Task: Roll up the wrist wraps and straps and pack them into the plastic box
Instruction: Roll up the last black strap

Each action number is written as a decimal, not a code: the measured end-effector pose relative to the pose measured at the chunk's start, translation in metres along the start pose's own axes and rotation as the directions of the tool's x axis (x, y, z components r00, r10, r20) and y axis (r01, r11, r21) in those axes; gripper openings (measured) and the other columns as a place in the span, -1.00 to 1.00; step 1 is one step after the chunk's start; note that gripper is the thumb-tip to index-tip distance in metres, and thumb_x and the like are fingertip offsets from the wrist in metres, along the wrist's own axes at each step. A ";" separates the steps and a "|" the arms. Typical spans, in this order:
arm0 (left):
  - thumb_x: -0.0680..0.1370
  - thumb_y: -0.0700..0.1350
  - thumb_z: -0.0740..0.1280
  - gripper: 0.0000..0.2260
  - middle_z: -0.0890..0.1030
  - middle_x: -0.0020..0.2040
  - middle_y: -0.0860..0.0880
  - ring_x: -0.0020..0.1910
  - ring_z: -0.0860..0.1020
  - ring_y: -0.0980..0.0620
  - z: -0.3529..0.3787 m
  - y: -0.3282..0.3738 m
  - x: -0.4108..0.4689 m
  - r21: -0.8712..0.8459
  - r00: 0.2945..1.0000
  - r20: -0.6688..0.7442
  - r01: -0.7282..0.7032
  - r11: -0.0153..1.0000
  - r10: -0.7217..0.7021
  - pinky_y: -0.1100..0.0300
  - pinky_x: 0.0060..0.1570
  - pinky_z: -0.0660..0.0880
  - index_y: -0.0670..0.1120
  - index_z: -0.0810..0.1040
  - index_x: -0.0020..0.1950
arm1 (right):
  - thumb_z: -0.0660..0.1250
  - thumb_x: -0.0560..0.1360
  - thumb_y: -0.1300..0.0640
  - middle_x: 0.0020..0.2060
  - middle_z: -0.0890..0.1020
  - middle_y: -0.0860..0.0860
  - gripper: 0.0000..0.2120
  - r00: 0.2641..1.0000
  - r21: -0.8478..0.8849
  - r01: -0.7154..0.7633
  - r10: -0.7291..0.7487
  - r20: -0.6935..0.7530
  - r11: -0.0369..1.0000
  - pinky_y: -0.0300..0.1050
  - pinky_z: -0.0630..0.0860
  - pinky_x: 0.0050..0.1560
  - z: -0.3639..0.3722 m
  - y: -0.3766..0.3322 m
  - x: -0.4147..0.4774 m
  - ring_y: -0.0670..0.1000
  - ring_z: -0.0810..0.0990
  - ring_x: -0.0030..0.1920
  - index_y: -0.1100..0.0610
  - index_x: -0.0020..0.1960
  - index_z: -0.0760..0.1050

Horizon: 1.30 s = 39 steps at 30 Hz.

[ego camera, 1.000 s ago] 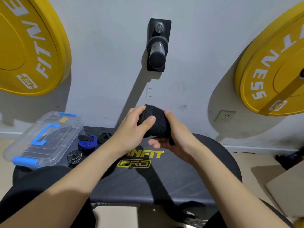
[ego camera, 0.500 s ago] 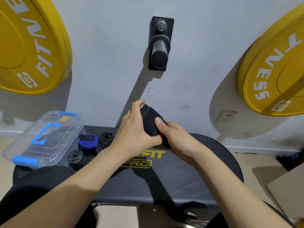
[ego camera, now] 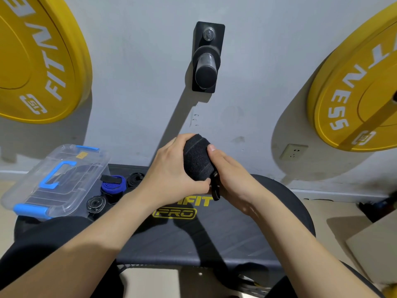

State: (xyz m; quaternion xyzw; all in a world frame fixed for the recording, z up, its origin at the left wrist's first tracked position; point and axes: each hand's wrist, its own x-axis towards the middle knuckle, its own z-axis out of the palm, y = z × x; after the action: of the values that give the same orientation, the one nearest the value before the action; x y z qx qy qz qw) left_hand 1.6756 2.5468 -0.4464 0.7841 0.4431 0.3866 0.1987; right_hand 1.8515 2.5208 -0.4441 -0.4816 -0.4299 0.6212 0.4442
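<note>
I count two yellow weight plates on the wall above the bench pad, one past each end. One clear plastic box with blue latches sits on the pad's left end. One black wall peg juts out above the pad's middle. Over the pad's far edge, two hands hold one rolled black wrist wrap. The left hand curls round its left side, and the right hand grips its right, thumb on top. Just right of the box I see three rolled straps: one blue roll and two black rolls.
</note>
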 end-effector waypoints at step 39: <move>0.18 0.31 0.54 -0.25 0.49 -0.05 0.20 -0.12 0.52 0.08 0.020 0.008 -0.007 0.029 0.992 -0.112 0.056 0.998 -0.053 0.09 -0.19 0.45 0.10 0.21 0.16 | 0.29 0.71 0.01 -0.15 0.68 0.15 -0.63 0.995 -0.092 0.048 -0.056 -0.085 0.995 -0.09 0.54 -0.16 -0.004 -0.011 0.002 0.09 0.66 -0.15 0.34 0.12 0.63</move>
State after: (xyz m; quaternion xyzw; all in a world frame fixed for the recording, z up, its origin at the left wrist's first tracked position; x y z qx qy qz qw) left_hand 1.6933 2.5368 -0.4562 0.7519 0.4809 0.4171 0.1717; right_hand 1.8563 2.5255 -0.4344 -0.5163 -0.4501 0.5678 0.4566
